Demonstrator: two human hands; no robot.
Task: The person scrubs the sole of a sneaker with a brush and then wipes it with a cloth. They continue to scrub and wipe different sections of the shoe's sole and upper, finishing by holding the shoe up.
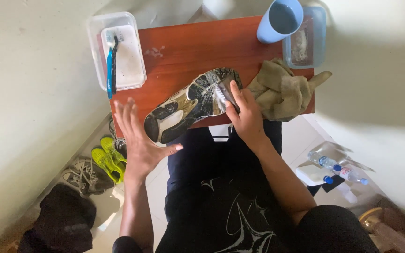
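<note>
Shoe (191,105) lying sole-up across the near edge of the red desk (188,47). Right hand (244,115) pressing a small brush (222,96) against the sole, fingers (236,93) wrapped over it. Left hand (137,138) open beside the heel, not gripping. Olive cloth (282,91) just right of the shoe; blue cup (280,19) and two plastic tubs behind.

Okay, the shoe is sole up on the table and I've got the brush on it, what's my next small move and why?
Probably bring the left hand onto the heel of the shoe to steady it: that hand hovers open beside it, while the right hand presses the brush on the sole alone.
</note>
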